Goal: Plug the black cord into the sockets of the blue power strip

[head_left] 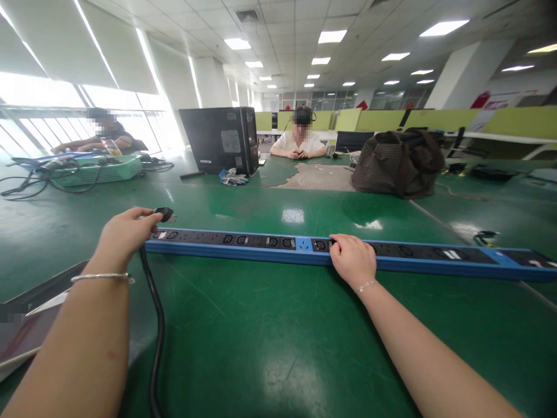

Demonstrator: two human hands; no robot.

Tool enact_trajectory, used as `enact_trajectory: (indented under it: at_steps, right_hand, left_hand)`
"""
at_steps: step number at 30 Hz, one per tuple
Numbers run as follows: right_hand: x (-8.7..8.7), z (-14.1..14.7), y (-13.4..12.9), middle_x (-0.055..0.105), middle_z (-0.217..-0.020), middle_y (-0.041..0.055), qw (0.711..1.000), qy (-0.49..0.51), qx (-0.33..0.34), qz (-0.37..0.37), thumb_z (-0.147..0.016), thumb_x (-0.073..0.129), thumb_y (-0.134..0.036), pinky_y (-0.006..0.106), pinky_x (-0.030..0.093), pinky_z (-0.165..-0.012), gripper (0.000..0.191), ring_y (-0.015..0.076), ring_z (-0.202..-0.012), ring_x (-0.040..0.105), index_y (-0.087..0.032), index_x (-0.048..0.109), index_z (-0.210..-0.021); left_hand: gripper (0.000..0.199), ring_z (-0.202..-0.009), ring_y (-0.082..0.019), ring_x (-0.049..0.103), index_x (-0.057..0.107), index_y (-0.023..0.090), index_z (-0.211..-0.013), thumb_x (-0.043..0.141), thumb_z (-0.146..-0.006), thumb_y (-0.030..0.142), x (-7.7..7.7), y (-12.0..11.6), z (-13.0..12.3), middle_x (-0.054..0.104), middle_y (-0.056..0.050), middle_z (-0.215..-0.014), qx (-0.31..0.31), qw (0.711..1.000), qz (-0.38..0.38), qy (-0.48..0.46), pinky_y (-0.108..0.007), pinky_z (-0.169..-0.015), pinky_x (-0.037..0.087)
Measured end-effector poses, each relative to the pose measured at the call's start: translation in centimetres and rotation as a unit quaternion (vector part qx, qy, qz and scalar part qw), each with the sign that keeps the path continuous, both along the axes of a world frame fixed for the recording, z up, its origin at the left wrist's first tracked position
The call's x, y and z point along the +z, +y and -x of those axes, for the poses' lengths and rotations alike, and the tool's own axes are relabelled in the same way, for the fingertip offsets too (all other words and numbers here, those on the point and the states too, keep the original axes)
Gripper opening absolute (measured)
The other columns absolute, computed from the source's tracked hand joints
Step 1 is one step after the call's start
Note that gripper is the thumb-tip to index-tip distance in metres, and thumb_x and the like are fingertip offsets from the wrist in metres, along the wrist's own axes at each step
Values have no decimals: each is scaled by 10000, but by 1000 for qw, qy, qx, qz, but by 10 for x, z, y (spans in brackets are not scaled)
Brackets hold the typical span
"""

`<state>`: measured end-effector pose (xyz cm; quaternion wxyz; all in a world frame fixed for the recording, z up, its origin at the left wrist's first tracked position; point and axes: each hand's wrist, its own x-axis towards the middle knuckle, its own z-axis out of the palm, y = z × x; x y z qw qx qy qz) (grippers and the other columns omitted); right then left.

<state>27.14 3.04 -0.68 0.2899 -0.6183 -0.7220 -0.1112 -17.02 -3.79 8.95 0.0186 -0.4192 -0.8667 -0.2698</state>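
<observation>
Our left hand [124, 238] pinches a black plug [164, 214] at ten o'clock, its prongs above the left end of the blue power strip [243, 252], which lies on the green table [235, 325] from eleven to three o'clock. Our right hand [354, 258] grips the strip at one o'clock. We could tip the plug askew against the sockets if its thick cable [159, 325], trailing toward seven, drags on our fingers; a sideways push could swivel the strip, as we brace it at only one spot. Beyond it sit gloves [234, 177] and a black case [220, 139] at eleven, a bag [391, 165] at one, and a cable-strewn basket [100, 173] at ten; none blocks our reach.
</observation>
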Motion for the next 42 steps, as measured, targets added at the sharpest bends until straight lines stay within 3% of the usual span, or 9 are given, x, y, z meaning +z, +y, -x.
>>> enact_trajectory:
  at_steps: [9, 14, 22, 27, 42]
  right_hand:
    - [0, 0, -1, 682, -1031, 29, 1000, 5, 1, -1, -800, 408, -202, 341, 356, -840, 324, 187, -990, 570, -221, 682, -972]
    - [-1, 0, 0, 683, -1027, 31, 1000, 7, 4, -5, -796, 412, -197, 339, 356, -846, 323, 188, -994, 567, -219, 682, -973]
    - [0, 0, 0, 681, -1034, 30, 1000, 4, 3, 2, -805, 406, -207, 347, 358, -852, 325, 195, -997, 571, -213, 680, -981]
    - [0, 0, 0, 683, -1029, 33, 1000, 7, 6, -2, -798, 413, -205, 347, 360, -848, 321, 195, -991, 571, -220, 683, -971]
    - [1, 0, 0, 678, -1045, 27, 1000, -2, 1, 6, -811, 390, -208, 335, 345, -845, 338, 188, -999, 568, -213, 677, -990]
  left_hand:
    - [377, -666, -181, 568, 633, 191, -928, 469, -741, 474, 1, 8, -11, 643, -7, -673, -12, 996, 83, -12, -264, -578, 391]
    - [413, -705, -197, 580, 622, 197, -974, 425, -750, 482, -5, 11, -13, 660, -28, -739, -27, 995, 91, 13, -274, -606, 402]
    - [476, -915, -274, 596, 627, 184, -965, 376, -761, 533, -23, 17, -9, 668, -110, -971, -43, 982, 175, 56, -337, -755, 437]
    - [552, -959, -319, 591, 629, 175, -985, 353, -765, 600, -30, 19, -8, 661, -147, -1028, -40, 981, 175, 70, -388, -774, 450]
    - [562, -1048, -345, 562, 603, 176, -1105, 380, -776, 574, -28, 19, -15, 602, -165, -1178, -27, 979, 192, 64, -436, -831, 444]
